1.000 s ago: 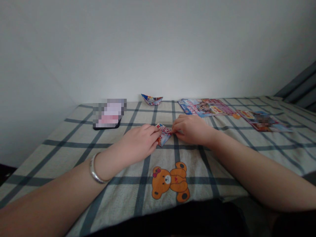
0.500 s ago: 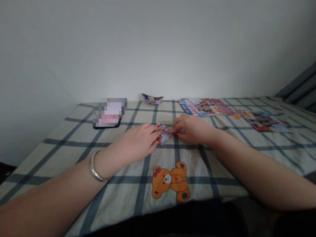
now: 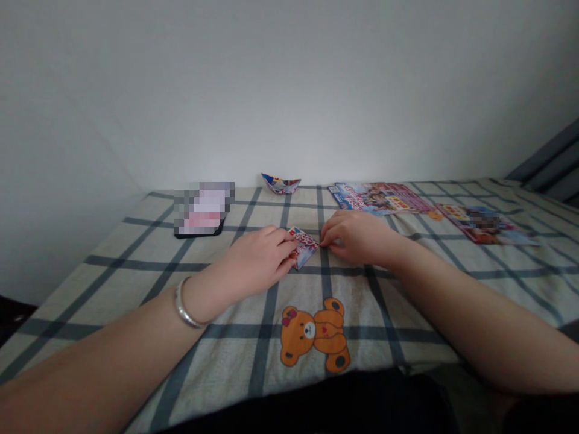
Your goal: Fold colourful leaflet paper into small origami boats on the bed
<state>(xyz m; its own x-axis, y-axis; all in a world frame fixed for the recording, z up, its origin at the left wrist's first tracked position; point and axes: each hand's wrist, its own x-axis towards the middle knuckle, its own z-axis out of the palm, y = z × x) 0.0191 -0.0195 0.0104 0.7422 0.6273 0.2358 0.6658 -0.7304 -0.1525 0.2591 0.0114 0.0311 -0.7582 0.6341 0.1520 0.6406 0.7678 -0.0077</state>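
A small folded piece of printed paper (image 3: 304, 247), red, white and blue, lies on the checked cloth (image 3: 136, 253) between my two hands. My left hand (image 3: 257, 259), with a silver bangle on its wrist, presses its fingers down on the paper's left side. My right hand (image 3: 357, 236) pinches the paper's right corner with curled fingers. Most of the paper's left half is hidden under my left fingers.
A finished paper boat (image 3: 280, 183) sits by the wall. A dark phone (image 3: 199, 211) lies at the back left. Printed colour sheets (image 3: 380, 198) and another sheet (image 3: 486, 224) lie at the back right. An orange bear print (image 3: 315, 333) marks the cloth near me.
Both hands stay on the folded paper, with only a slight shift of the view to the right and down.
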